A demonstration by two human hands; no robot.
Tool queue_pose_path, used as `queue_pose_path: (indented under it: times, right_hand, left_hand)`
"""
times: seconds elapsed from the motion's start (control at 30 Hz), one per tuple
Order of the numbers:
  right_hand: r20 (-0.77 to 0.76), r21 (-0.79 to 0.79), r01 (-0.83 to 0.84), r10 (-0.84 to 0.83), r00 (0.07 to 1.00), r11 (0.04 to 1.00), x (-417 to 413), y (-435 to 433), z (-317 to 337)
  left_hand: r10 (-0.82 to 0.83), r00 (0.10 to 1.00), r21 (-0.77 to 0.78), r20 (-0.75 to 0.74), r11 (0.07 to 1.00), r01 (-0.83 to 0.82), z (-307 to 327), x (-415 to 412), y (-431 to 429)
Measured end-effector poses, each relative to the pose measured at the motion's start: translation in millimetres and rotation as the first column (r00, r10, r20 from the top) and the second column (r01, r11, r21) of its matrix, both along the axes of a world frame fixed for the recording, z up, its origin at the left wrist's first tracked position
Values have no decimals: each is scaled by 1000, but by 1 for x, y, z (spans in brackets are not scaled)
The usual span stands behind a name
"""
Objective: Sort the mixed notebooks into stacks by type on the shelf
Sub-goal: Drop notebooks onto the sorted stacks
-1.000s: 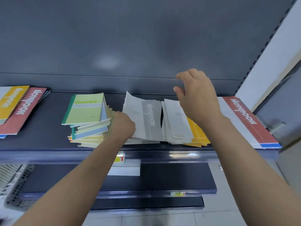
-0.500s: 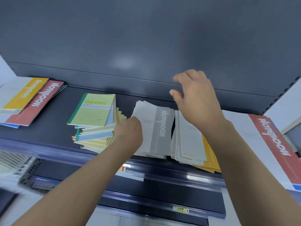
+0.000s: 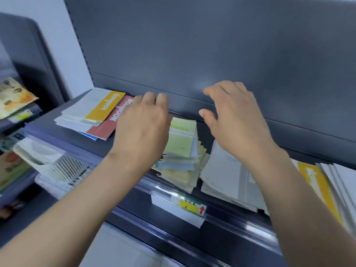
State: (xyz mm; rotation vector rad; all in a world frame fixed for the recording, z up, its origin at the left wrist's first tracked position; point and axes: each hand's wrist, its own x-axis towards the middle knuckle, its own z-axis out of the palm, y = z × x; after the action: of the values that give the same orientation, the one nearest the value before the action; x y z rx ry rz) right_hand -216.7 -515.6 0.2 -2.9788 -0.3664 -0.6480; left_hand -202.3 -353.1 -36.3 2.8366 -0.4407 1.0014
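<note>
Green notebooks [image 3: 183, 143] lie under your left hand [image 3: 142, 128], empty with fingers loosely spread. Your right hand [image 3: 235, 120], equally empty and spread, hangs over the grey stack [image 3: 227, 174]. Yellow and red notebooks [image 3: 104, 110] lie farther left on the shelf [image 3: 48, 117].

On the dark metal shelf [image 3: 104, 145], the green paper notebook stack [image 3: 181, 143] lies between yellow-and-red-banded notebooks [image 3: 96, 106], left, and grey-banded notebooks [image 3: 227, 176], right.

A shop: a metal display shelf [image 3: 46, 118] of stacked notebooks [image 3: 181, 139], a price tag [image 3: 190, 206] on its rail below the fingers [image 3: 227, 87].
</note>
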Motion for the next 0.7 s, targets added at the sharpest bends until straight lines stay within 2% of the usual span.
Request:
queue_pose_path:
  times: [0.2,0.43,0.7]
  right_hand:
    - [44,11,-58,58,997,998,11,118,7]
    - [11,4,-73,73,997,997,28,221,3]
    - [-25,20,2,-2,1000,1000,64,245,-8]
  left_hand:
    - [66,985,-31,158,998,-62,9,0,117]
    - [63,993,-63,97,996,-57,6,19,222]
    - [66,997,-107,40,992,-61,-12,64,255]
